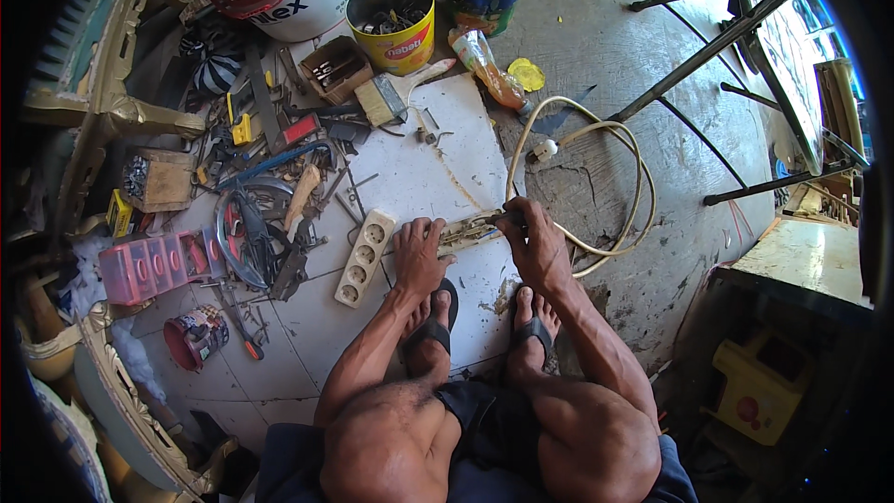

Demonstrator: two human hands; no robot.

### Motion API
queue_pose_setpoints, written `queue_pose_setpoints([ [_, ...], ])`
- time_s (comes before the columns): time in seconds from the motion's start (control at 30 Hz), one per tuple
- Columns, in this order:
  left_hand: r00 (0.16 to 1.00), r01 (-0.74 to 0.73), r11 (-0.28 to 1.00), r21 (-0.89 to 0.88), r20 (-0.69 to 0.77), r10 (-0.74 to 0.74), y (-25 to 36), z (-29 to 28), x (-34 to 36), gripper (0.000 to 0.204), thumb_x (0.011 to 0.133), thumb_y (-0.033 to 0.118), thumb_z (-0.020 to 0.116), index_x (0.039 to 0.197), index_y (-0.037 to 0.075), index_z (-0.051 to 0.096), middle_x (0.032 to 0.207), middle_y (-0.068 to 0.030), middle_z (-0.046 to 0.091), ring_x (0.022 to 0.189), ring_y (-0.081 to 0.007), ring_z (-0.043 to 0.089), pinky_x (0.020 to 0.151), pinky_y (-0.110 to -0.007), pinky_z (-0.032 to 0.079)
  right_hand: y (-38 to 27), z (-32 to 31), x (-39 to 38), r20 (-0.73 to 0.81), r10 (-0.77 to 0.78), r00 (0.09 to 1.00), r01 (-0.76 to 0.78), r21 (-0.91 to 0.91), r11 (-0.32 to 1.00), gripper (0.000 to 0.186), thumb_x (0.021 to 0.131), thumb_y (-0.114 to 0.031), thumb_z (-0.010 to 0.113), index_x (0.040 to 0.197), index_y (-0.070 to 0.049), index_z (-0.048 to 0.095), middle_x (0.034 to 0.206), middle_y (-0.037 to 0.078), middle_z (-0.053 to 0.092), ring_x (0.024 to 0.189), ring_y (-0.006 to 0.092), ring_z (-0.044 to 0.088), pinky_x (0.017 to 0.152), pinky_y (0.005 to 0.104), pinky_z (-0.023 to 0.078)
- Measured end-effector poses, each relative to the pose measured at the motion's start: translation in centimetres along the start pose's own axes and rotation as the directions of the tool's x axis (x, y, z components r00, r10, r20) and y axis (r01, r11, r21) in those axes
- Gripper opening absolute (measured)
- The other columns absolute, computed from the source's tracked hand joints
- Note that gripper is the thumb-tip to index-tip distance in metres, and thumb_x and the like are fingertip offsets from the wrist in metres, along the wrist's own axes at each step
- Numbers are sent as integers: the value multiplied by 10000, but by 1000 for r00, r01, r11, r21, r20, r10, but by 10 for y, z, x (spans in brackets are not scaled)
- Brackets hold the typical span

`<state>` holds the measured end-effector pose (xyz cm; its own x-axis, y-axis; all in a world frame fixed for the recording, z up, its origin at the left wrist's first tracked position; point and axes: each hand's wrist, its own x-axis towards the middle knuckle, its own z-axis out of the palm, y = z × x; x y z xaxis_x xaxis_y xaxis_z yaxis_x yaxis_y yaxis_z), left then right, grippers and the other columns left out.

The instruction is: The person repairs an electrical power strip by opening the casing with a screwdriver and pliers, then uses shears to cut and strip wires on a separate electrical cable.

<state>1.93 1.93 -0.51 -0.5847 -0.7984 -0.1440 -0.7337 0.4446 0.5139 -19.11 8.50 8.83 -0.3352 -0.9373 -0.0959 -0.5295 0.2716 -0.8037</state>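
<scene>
Left hand [422, 250] half-curled at left end of opened strip [468, 234], grip unclear; right hand [540, 244] pinches dark piece [509, 218] at right end. Strip between hands, above tiled floor [402, 166]; white socket block [364, 259] just left, looped cable [643, 188] right.

Dark shorts [489, 433] are ending above knees [382, 461]; black sandals [534, 328] are strapping left and right feet [431, 357]; toes [441, 300] are showing; forearms [601, 340] are showing bare.

Tiled floor [289, 349] beneath socket strip [364, 258], scattered tools [303, 194]
</scene>
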Motion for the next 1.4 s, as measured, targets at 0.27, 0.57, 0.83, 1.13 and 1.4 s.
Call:
queue_pose_setpoints([
  [0.27, 999, 0, 1000, -23, 35, 1, 4, -4, 3, 701, 694, 276, 895, 1289, 138, 550, 1176, -75, 543, 1126, -292, 499, 956, -467, 377, 9, 6, 3, 6, 3, 1000, -3, -24, 1000, 269, 941, -151, 664, 1163, -47, 553, 1037, 199, 657, 948, 413, 665, 799, 466, 536],
  [0.57, 1000, -8, 1000, 1, 19, 8, -3, -1, 0, 695, 685, 275, 898, 1273, 138, 555, 1179, -75, 543, 1131, -295, 503, 962, -471, 375, -29, -8, 22, 244, 133, 961, 2, -486, 874, 288, 985, -296, 633, 1000, -45, 492, 643, 182, 647, 586, 433, 651, 543, 479, 522],
  [0.83, 1000, 9, 1000, 24, 20, -10, 2, 7, 1, 719, 672, 272, 909, 1283, 144, 552, 1183, -78, 541, 1134, -296, 499, 972, -479, 377, -29, -24, 54, 557, -218, 801, 423, -270, 865, 155, 938, -84, 592, 1073, -79, 515, 865, 198, 608, 862, 406, 670, 685, 474, 532],
  [1.13, 1000, 2, 1000, 9, 5, -2, 5, 6, 1, 704, 684, 284, 898, 1280, 149, 549, 1178, -65, 533, 1144, -281, 491, 981, -477, 369, -23, -21, 60, 623, -248, 742, 518, -299, 801, 284, 979, -145, 575, 1245, -71, 509, 1038, 213, 629, 785, 413, 681, 677, 496, 552],
  [1.4, 1000, 9, 1000, 13, 12, -10, 3, 4, 0, 702, 697, 289, 894, 1289, 153, 542, 1200, -67, 522, 1157, -284, 483, 984, -476, 368, -37, -6, 54, 633, -148, 760, 487, -404, 774, 544, 983, -213, 585, 1486, -109, 406, 1070, 279, 581, 746, 393, 680, 693, 475, 568],
])
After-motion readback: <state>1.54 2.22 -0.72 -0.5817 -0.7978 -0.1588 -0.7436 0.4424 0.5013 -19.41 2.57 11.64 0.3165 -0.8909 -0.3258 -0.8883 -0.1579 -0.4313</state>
